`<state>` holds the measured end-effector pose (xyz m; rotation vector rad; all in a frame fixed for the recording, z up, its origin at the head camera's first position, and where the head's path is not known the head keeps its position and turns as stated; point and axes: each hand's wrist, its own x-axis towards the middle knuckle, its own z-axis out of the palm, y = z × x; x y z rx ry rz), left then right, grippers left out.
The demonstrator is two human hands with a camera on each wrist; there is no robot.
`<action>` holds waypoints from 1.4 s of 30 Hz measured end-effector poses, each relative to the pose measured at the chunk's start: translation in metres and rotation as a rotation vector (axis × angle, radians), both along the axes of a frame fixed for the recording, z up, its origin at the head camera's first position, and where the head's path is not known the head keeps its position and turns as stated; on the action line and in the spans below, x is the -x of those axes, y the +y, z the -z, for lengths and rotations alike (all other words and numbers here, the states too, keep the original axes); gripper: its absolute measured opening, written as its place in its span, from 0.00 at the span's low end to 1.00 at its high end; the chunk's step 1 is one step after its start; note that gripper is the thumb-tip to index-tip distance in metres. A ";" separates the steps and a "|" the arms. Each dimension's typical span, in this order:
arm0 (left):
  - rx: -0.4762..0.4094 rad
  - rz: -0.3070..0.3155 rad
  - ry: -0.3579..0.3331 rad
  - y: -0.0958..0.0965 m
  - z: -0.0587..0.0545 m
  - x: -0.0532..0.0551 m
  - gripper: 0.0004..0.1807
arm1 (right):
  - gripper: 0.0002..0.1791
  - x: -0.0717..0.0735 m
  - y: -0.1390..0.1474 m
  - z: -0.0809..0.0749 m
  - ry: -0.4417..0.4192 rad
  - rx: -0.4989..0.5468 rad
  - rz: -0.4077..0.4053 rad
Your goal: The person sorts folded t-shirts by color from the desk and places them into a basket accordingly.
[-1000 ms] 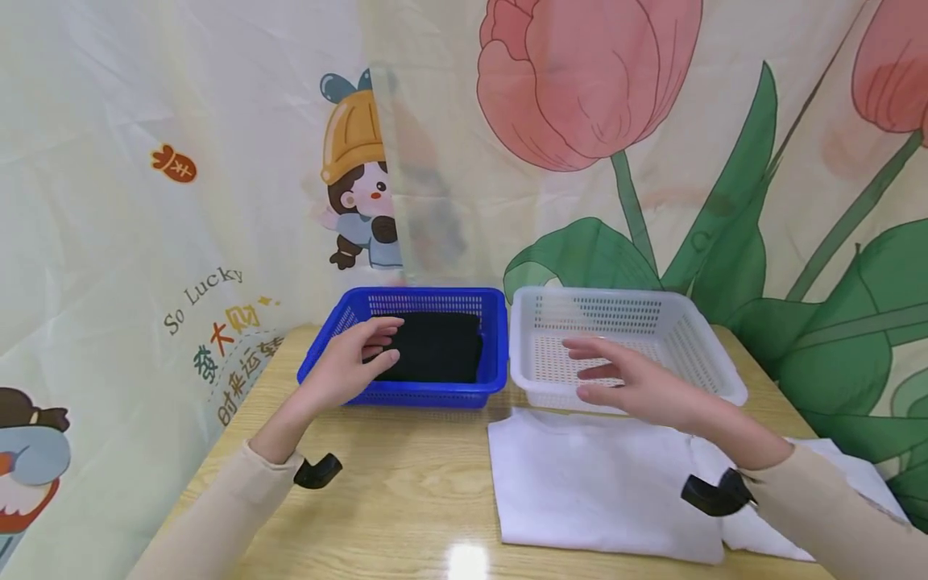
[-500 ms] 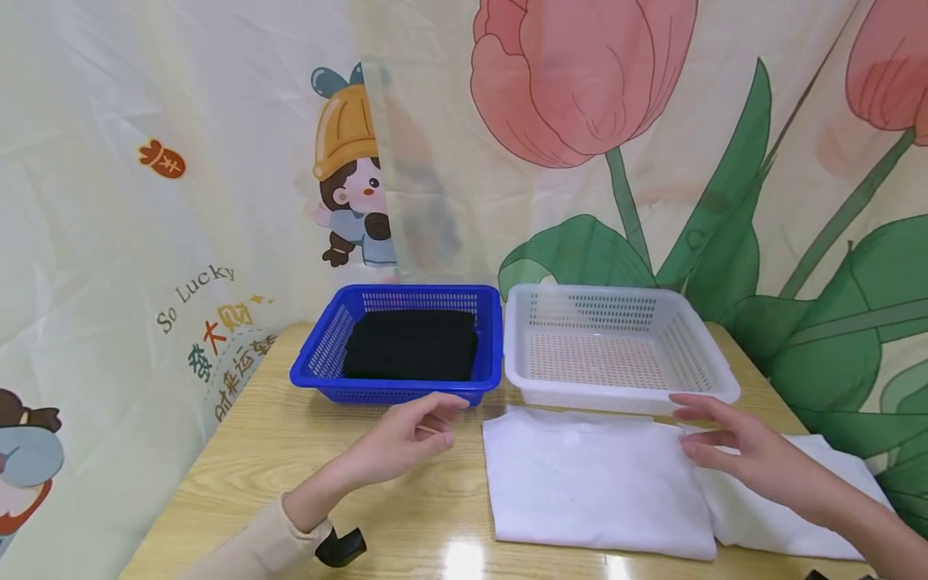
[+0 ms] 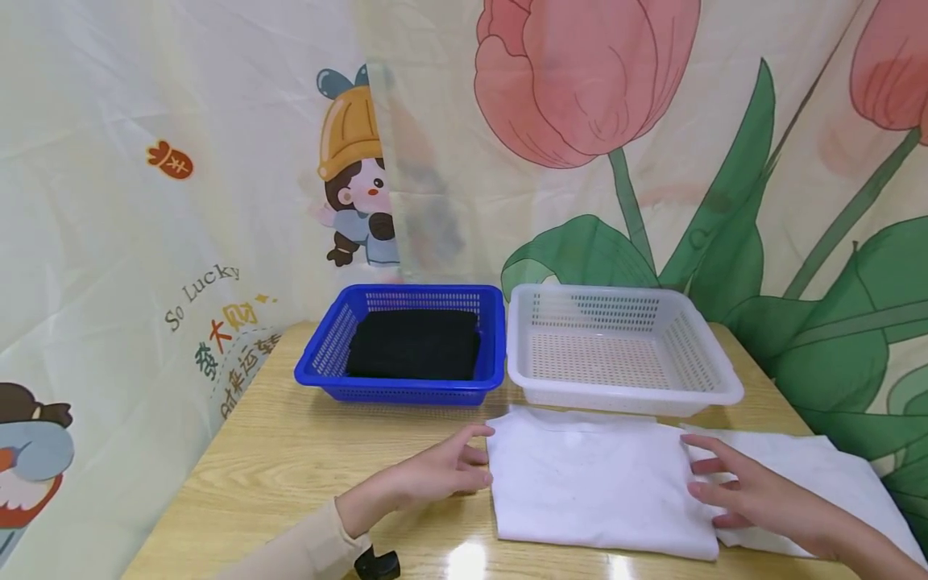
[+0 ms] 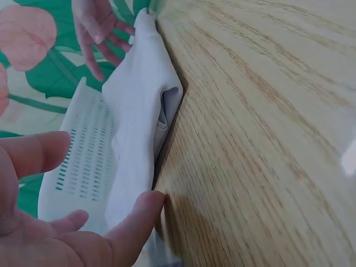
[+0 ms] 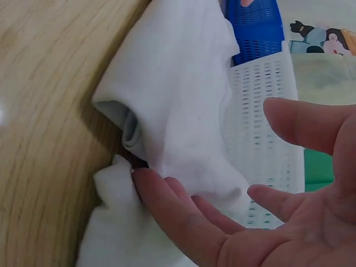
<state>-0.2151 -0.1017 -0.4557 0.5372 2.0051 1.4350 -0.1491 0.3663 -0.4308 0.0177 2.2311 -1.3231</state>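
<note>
A folded white garment (image 3: 590, 487), like a T-shirt with a neckline at its far edge, lies on the table in the head view. My left hand (image 3: 438, 474) is at its left edge, thumb and fingers spread and loosely bent. At the right edge is my right hand (image 3: 764, 495), its fingers bent and parted. In the right wrist view, fingertips (image 5: 147, 181) reach between this garment and a second white cloth (image 5: 114, 222). The left wrist view has the garment's folded side (image 4: 136, 105) just past my fingers. Neither hand grips the cloth; exact contact is hard to tell.
Behind the garment stands a white perforated basket (image 3: 631, 396). To its left is a blue basket (image 3: 406, 387) holding folded black cloth (image 3: 413, 346). The second white cloth (image 3: 844, 483) lies to the right on the wooden table (image 3: 290, 451). A printed curtain (image 3: 449, 161) hangs behind.
Both hands have come back from over the baskets and down to the white garment's two sides. The left hand moved right and nearer. Baskets and cloths look unmoved.
</note>
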 end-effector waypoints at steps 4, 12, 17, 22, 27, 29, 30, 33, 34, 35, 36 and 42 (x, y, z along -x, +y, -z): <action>-0.021 -0.024 -0.057 0.008 0.003 0.003 0.47 | 0.47 0.002 -0.004 0.005 -0.026 -0.013 0.019; -0.030 -0.002 -0.097 0.021 0.005 0.011 0.49 | 0.47 0.009 -0.011 0.014 -0.025 0.010 0.004; -0.061 -0.024 -0.118 0.025 0.005 0.013 0.47 | 0.47 0.011 -0.011 0.026 -0.049 0.107 -0.011; -0.101 -0.055 -0.159 0.027 0.009 0.013 0.44 | 0.46 0.012 -0.014 0.040 -0.049 0.223 -0.004; -0.140 -0.035 -0.187 0.027 0.012 0.014 0.41 | 0.44 0.014 -0.020 0.047 -0.061 0.312 0.022; -0.130 -0.016 -0.167 0.027 0.013 0.014 0.39 | 0.44 0.015 -0.025 0.047 -0.043 0.278 0.027; -0.121 -0.010 -0.150 0.028 0.014 0.014 0.38 | 0.45 0.016 -0.028 0.046 -0.034 0.252 0.038; -0.086 -0.016 -0.103 0.030 0.015 0.013 0.36 | 0.46 0.016 -0.035 0.046 0.021 0.189 0.048; -0.089 -0.024 -0.100 0.030 0.016 0.013 0.36 | 0.46 0.016 -0.037 0.045 0.038 0.176 0.052; -0.095 -0.032 -0.102 0.031 0.016 0.014 0.37 | 0.46 0.015 -0.039 0.045 0.049 0.170 0.058; -0.104 -0.039 -0.108 0.032 0.016 0.014 0.37 | 0.46 0.015 -0.040 0.044 0.056 0.170 0.058; -0.135 -0.058 -0.138 0.037 0.022 0.015 0.40 | 0.46 0.018 -0.047 0.044 0.061 0.178 0.034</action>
